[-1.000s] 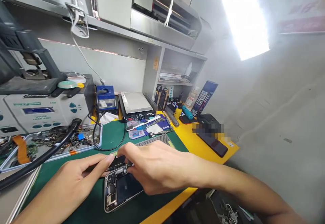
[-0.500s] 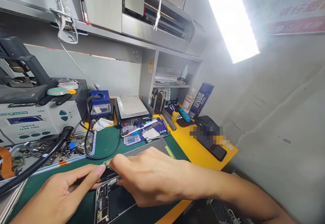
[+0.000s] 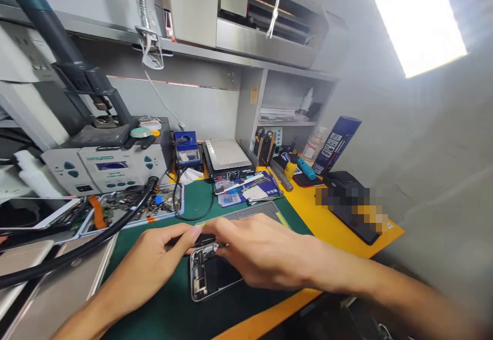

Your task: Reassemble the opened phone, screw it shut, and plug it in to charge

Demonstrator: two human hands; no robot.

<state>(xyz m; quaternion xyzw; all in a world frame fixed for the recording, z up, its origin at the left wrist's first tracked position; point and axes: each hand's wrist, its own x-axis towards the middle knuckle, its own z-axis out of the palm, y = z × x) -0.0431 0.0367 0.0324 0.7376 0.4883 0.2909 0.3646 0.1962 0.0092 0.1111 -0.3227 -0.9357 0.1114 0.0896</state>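
An opened smartphone point(image 3: 221, 277) lies on the green mat point(image 3: 162, 312), its inner parts and dark battery exposed. My left hand point(image 3: 159, 258) pinches the edge of a dark panel point(image 3: 207, 239) tilted up along the phone's far side. Over the far part of the phone is my right hand point(image 3: 265, 251), with curled fingers pressed together at its inner edge. Whatever those fingertips hold is hidden by the hand. Behind both hands shows a grey perforated pad point(image 3: 256, 210).
A tray of loose circuit parts point(image 3: 131, 221) stands at the left, with a thick black hose point(image 3: 119, 240) across it. Farther back are a soldering station point(image 3: 111, 168), a heating plate point(image 3: 227, 155) and tools on a blue sheet. A dark phone point(image 3: 356, 224) lies at the right.
The camera view has swung left, so everything sits farther right and more of the left bench shows. Both hands stay at the phone in nearly the same pose.
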